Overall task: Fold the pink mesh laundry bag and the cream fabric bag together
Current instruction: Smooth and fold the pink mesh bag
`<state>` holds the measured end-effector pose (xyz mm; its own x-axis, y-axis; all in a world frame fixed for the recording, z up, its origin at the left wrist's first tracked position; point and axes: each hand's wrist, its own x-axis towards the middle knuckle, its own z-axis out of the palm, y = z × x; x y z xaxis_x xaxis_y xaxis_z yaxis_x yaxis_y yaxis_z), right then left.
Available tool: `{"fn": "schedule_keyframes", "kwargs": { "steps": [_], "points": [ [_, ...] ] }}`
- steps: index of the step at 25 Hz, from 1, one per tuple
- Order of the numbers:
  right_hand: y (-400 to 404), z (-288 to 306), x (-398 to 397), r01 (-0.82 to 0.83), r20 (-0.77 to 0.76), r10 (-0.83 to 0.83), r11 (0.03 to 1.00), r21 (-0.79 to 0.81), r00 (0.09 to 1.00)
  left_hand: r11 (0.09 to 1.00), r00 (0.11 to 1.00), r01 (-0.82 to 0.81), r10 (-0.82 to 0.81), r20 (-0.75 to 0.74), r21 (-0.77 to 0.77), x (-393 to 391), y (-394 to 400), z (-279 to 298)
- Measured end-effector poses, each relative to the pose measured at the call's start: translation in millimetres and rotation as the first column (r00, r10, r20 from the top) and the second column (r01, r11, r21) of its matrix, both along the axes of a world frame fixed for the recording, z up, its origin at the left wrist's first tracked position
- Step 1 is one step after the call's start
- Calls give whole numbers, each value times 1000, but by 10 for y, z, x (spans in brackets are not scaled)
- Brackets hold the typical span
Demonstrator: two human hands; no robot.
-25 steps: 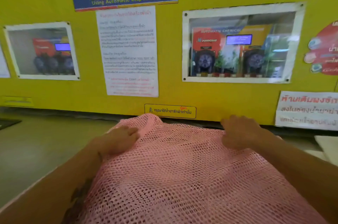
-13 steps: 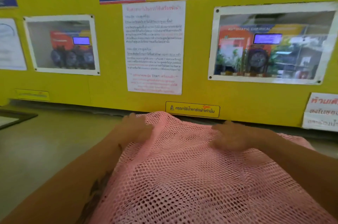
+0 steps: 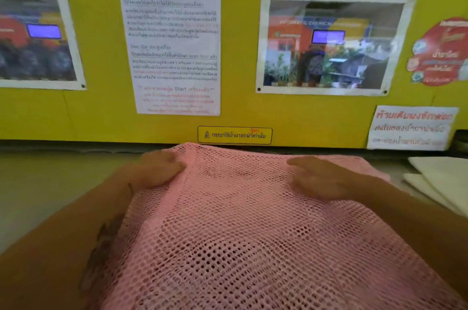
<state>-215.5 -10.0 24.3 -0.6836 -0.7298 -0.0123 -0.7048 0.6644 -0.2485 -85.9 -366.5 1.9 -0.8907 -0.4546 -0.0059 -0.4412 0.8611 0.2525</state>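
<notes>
The pink mesh laundry bag (image 3: 240, 233) lies spread over the grey counter, reaching from the bottom edge up to the yellow wall. My left hand (image 3: 157, 170) rests on its far left part with fingers curled into the mesh. My right hand (image 3: 319, 178) lies flat on its far right part, fingers stretched leftward. Cream fabric (image 3: 440, 180) lies in folded layers at the right edge, apart from the pink bag; I cannot tell if it is the cream bag.
A yellow wall (image 3: 240, 112) with posters, notices and two framed windows stands right behind the bag. The grey counter (image 3: 50, 188) extends to the left of my left arm.
My hands slid over the far part of the mesh, the right hand opening flat and moving left. The camera tilted and shifted, bringing the cream fabric into view at right.
</notes>
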Motion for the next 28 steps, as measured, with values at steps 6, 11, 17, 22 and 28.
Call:
{"fn": "schedule_keyframes", "kwargs": {
  "steps": [6, 11, 17, 22, 28],
  "points": [
    [846, 120, 196, 23, -24, -19, 984, 179, 1000, 994, 959, 54, -79, -273, -97, 222, 447, 323],
    [1273, 88, 84, -14, 32, 10, 994, 106, 999, 973, 918, 230, -208, -337, 25, 347, 1450, 463],
    [1807, 374, -249, -148, -45, 152, 986, 72, 987, 956, 916, 291, -269, -297, 33, 81, 2826, 586],
    [2106, 490, -528, -225, -43, 234, 963, 145, 971, 941, 929, 331, -312, -201, 70, -11, 4165, 531],
    [2038, 464, -594, -339, -60, 364, 907, 249, 929, 965, 972, 226, -233, 34, 135, 92, 4848, 336]
  ]
}}
